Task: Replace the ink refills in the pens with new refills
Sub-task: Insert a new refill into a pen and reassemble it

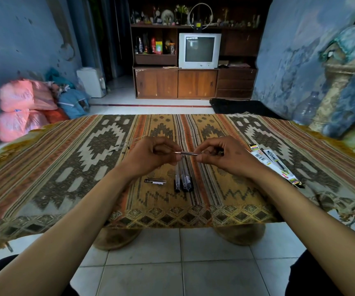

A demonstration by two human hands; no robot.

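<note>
Both hands, left hand (151,153) and right hand (221,155), pinched a thin refill (186,154) at centre frame; light, slippery, likely bendable, best gripped near its ends.

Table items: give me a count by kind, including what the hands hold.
Pens lying together: 3, as far as I can tell
Loose pen part: 1
Refill packets: 2
Thin refill held between both hands: 1
Total: 7
</note>
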